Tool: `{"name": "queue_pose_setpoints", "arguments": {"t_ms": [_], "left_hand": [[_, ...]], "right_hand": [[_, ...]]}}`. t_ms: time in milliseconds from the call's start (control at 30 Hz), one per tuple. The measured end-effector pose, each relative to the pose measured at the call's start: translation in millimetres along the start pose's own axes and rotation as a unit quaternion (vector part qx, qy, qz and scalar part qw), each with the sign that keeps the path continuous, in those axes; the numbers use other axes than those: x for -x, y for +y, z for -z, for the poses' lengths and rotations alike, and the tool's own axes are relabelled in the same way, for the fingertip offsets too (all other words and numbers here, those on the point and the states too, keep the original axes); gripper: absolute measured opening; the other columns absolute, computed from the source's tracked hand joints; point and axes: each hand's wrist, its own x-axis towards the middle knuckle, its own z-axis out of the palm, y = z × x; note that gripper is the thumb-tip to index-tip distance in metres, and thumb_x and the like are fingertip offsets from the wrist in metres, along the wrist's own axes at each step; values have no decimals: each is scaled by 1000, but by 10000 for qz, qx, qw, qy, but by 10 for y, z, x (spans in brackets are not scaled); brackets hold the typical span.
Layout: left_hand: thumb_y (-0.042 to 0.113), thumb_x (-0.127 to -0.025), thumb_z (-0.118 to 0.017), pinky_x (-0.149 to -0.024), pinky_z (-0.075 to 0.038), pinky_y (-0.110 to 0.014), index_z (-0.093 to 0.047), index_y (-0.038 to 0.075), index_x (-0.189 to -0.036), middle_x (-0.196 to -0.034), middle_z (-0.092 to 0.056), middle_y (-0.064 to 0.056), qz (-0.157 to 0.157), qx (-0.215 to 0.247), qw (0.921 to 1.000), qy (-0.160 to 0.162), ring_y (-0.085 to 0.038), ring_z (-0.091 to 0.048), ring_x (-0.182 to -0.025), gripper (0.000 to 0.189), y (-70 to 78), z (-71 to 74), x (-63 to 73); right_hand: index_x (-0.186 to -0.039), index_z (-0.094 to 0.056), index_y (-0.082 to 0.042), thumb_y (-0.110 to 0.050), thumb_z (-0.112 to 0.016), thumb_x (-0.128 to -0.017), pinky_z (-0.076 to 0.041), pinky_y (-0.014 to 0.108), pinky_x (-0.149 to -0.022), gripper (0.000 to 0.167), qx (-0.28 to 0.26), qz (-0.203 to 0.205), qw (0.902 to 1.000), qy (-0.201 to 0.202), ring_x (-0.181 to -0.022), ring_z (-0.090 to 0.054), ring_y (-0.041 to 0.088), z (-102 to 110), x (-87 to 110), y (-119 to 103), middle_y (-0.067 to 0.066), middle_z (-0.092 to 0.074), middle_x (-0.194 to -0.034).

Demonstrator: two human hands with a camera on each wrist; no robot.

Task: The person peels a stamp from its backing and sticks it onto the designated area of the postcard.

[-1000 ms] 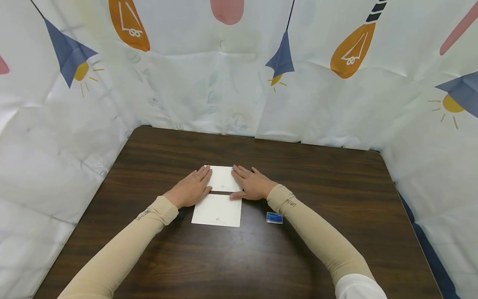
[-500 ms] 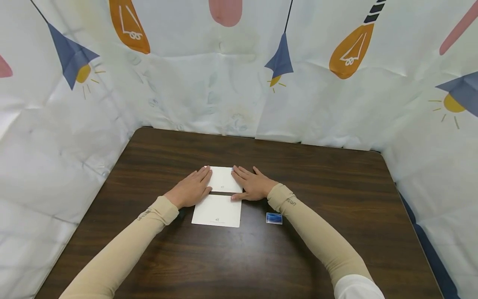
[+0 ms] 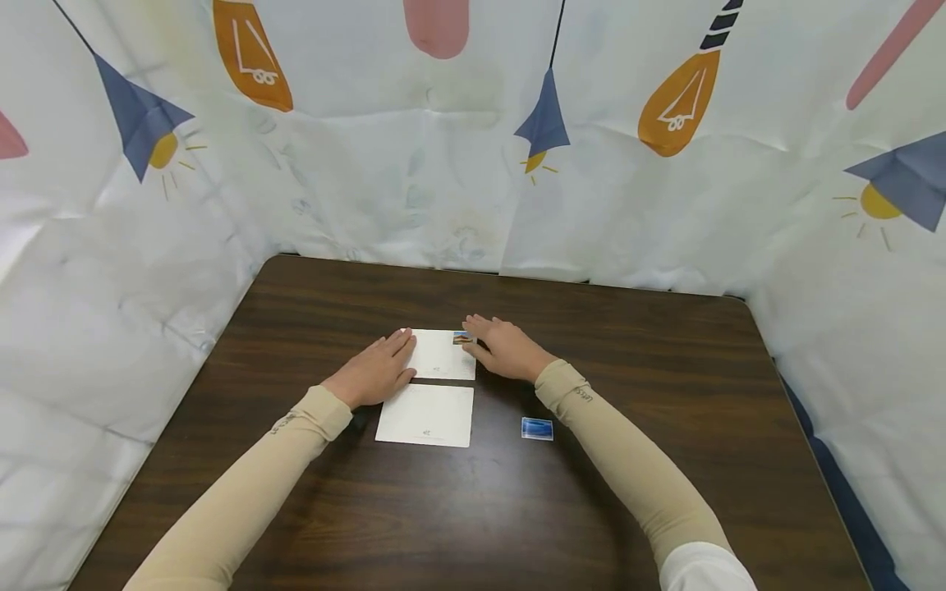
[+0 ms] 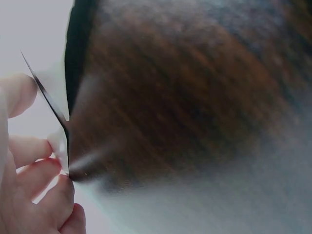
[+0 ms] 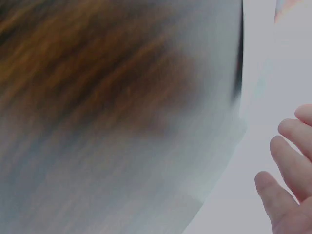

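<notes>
Two white cards lie one above the other on the dark table in the head view, each with a small printed mark near its bottom edge. The upper card (image 3: 439, 358) bears a small picture stamp (image 3: 461, 338) at its top right corner. My left hand (image 3: 374, 369) rests with extended fingers along that card's left edge, its thumb near the lower card (image 3: 426, 416). At the upper card's right edge, beside the stamp, is my right hand (image 3: 510, 349), fingers extended and holding nothing. The right wrist view shows its spread fingers (image 5: 290, 161).
A blue picture stamp (image 3: 537, 428) lies on the brown wooden table (image 3: 628, 361), right of the lower card and close to the right sleeve (image 3: 636, 476). White curtains (image 3: 355, 180) with printed lamps stand behind the table and at both sides.
My right hand has shifted up and to the right, off the upper card's corner, uncovering the stamp there. The left hand stays on the card's left edge.
</notes>
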Motion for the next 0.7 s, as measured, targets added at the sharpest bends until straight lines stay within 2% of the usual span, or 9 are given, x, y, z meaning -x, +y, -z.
{"name": "queue_pose_setpoints", "arguments": {"t_ms": [100, 267, 467, 700], "left_hand": [[29, -108, -51, -127, -31, -57, -35, -8, -156, -167, -31, -26, -28, 39, 10000, 41, -41, -32, -157, 63, -5, 8, 7], [29, -108, -51, -126, -32, -58, -35, -8, -157, -167, -31, -27, -89, 43, 9999, 93, -41, -33, -156, 63, -23, 1, 5], [29, -108, -51, -126, -31, -58, -34, -8, -157, -167, -30, -27, -75, 78, 9999, 117, -42, -32, -156, 63, -25, 11, 6], [25, -107, -54, -124, -35, -58, -34, -9, -156, -165, -34, -28, -230, -132, 9992, 297, -41, -36, -154, 62, -39, -26, 9]], "right_hand": [[-148, -55, 0, -23, -53, -109, -45, 49, -120, 45, -222, 67, 9979, 597, -142, -56, 33, 65, 53, 36, 18, -58, -152], [-139, -64, -4, -20, -60, -105, -54, 48, -108, 38, -334, -119, 9929, 1136, -127, -66, 32, 134, 152, 114, 14, -69, -138], [-131, -69, -5, -18, -69, -100, -61, 39, -88, 34, -692, -351, 9856, 1504, -102, -71, 23, 152, 270, 204, 11, -74, -118], [-127, -71, -3, -16, -69, -99, -61, 38, -89, 31, -1194, -718, 9752, 1721, -98, -73, 23, 200, 469, 267, 11, -75, -113]]}}
